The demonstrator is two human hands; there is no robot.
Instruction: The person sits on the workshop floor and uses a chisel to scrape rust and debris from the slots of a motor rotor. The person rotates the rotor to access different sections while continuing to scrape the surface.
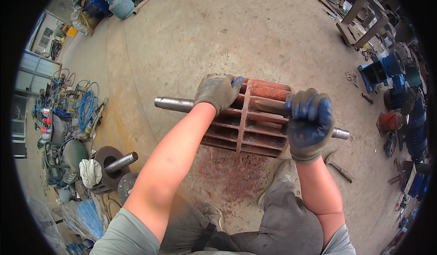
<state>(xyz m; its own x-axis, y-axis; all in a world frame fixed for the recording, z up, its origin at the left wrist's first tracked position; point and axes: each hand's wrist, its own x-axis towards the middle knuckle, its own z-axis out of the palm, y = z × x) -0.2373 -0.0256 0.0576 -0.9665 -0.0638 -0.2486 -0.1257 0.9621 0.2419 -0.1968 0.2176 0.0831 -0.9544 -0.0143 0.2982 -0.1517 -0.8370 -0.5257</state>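
A rust-red ribbed rotor frame (255, 123) on a steel shaft (173, 104) lies across the concrete floor in front of me. My left hand (218, 91), in a grey and blue glove, grips the frame's left end where the shaft comes out. My right hand (310, 120), in a dark blue glove, is closed around a dark tool handle (268, 107) pressed against the frame's right end, above the short shaft stub (341, 134). Red rust flakes (232, 168) lie on the floor below the frame.
A hammer (339, 164) lies on the floor to the right of my shoe (283, 173). Another rotor with a shaft (114, 164) and a white rag sits at left, near blue hoses (86, 104). Blue motors (387, 68) and metal frames line the right side.
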